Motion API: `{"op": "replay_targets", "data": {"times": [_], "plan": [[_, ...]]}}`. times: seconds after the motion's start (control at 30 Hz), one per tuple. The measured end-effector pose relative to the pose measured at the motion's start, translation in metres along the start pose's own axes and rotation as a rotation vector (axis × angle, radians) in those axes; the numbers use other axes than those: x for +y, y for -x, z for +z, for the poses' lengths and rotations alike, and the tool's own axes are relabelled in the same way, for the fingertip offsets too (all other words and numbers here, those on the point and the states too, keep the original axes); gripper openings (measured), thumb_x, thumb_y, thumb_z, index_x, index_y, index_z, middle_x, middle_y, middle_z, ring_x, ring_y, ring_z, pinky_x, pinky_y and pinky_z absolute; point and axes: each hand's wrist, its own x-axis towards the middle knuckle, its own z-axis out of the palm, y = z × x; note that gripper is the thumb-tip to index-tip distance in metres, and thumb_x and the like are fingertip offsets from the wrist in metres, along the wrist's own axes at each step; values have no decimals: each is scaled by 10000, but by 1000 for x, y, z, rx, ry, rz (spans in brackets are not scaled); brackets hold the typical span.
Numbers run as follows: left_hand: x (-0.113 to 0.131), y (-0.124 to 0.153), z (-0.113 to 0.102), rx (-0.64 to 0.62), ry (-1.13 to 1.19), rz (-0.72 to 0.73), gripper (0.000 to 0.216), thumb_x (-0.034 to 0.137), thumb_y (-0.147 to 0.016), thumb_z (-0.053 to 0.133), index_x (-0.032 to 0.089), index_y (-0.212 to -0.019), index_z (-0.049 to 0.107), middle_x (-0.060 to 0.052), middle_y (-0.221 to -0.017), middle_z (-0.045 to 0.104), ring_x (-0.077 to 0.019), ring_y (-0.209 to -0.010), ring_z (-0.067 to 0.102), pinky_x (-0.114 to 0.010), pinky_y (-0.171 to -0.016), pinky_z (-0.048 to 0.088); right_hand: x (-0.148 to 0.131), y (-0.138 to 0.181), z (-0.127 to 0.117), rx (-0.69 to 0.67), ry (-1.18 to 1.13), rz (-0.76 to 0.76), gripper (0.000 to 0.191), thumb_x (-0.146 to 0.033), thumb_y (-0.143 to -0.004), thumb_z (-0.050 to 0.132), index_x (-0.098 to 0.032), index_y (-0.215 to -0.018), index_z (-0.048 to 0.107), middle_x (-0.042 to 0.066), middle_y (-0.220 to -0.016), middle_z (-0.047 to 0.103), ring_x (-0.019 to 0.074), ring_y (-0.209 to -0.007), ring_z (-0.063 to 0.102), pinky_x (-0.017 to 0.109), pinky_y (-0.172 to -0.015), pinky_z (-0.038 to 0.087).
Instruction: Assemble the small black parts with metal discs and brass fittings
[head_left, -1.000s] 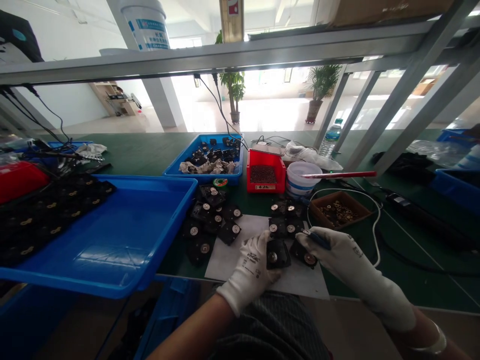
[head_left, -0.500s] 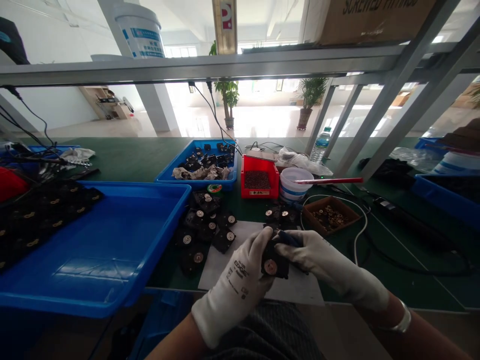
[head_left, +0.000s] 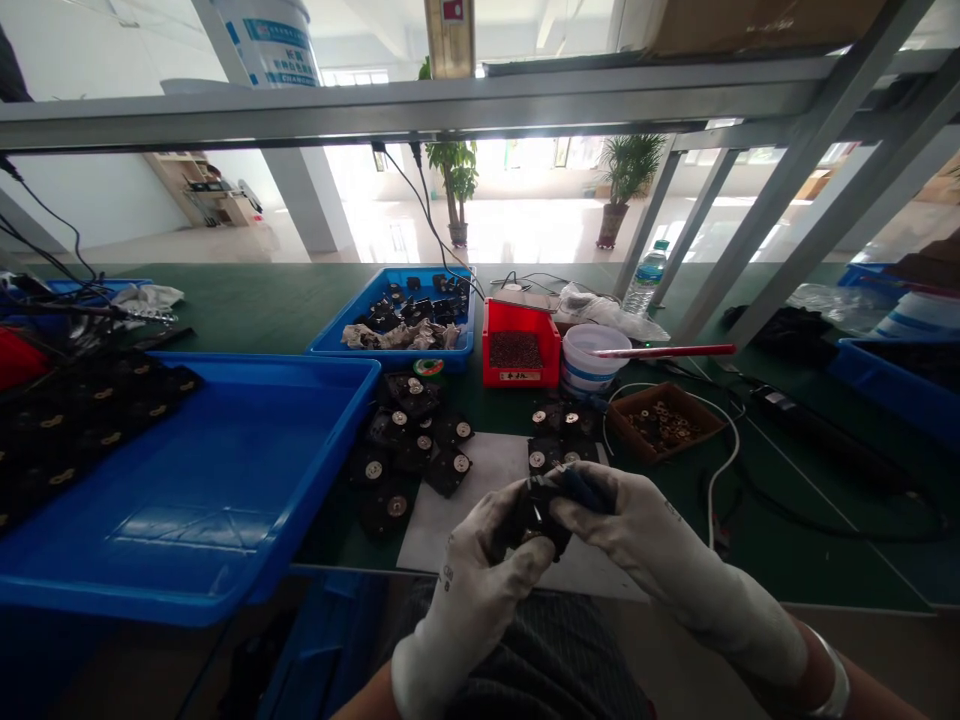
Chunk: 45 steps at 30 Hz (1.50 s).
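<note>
My left hand, in a white glove, is closed around a small black housing above the front edge of the bench. In the earlier frame a round metal disc shows on that housing. My gloved right hand grips a dark blue-handled tool, its tip against the top of the housing; the tool's exact kind is hidden by my fingers. Several similar black housings with silver discs lie left of my hands, and more sit just beyond them. Beneath is a white paper sheet.
At left stands a large blue tray with rows of black parts. Further back are a blue bin, a red bin of small screws, a white tub and a brown box of brass pieces. A metal shelf beam crosses above.
My left hand has tilted the housing and shifted its grip, so the disc is now mostly hidden. My right hand still holds the blue-handled tool at its top edge. The view has tipped slightly downward.
</note>
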Motion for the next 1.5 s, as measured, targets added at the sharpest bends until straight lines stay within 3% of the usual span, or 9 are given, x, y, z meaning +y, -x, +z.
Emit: {"op": "replay_targets", "data": {"times": [0.27,0.43,0.57,0.83,1.0,1.17,1.27,1.37,1.5], "plan": [[0,-9,0,-21,-20,-85,388,269,-891,651,190,-1264,721,-101,-1170,775,-311,-1113,718,-414,-937,595,23,-10,10,2,36,-32,273,-453,-846,695,-187,-899,728,45,-849,748,231,-812,709,333,-731,587],[-9,-13,5,114,-250,76,415,176,-858,571,175,-1248,711,-111,-1226,748,-303,-1167,689,-445,-1015,562,22,-8,15,72,56,-60,321,-456,-843,710,-190,-1017,758,85,-999,786,272,-945,749,371,-821,611],[-10,-12,7,219,-399,217,330,175,-878,531,156,-1140,729,-107,-1069,751,-269,-1012,723,-414,-908,593,22,-2,20,116,156,-175,244,-386,-847,684,-211,-996,764,78,-1007,771,255,-938,744,368,-844,596],[-8,-7,9,223,-367,275,296,193,-902,541,193,-1117,745,-85,-1041,733,-249,-983,722,-378,-877,604,30,10,27,234,342,-401,143,-307,-923,636,-238,-989,742,70,-961,743,222,-865,737,319,-749,587],[-11,-19,7,221,-287,135,286,225,-900,560,174,-1119,737,-106,-1074,745,-274,-1020,722,-416,-912,601,29,-5,29,240,113,-195,189,-406,-836,710,-223,-878,727,74,-885,723,250,-821,700,365,-750,579],[-6,-21,9,162,97,-88,624,333,-842,759,194,-1415,555,-118,-1300,715,-309,-1233,670,-419,-1001,576,20,-19,18,178,-56,-55,391,-585,-881,659,-211,-978,716,75,-937,775,262,-903,739,350,-772,605],[-6,-21,8,201,348,-120,473,354,-846,782,185,-1266,641,-107,-1243,727,-281,-1163,695,-382,-974,579,17,-19,8,116,-79,-23,443,-626,-852,700,-205,-989,712,64,-901,766,238,-860,733,308,-715,589],[-9,-22,0,223,487,-140,377,314,-871,742,214,-1227,667,-73,-1203,729,-236,-1106,707,-354,-950,579,20,-19,-5,108,-114,32,493,-644,-851,708,-213,-1088,665,27,-809,734,153,-605,634,256,-516,501],[-17,-21,-18,135,470,-92,270,314,-908,649,230,-1155,719,-71,-1341,658,-235,-1094,697,-405,-944,605,18,-18,-22,99,-147,100,499,-666,-838,706,-215,-1039,632,-2,-735,700,92,-456,487,223,-418,415]]}}
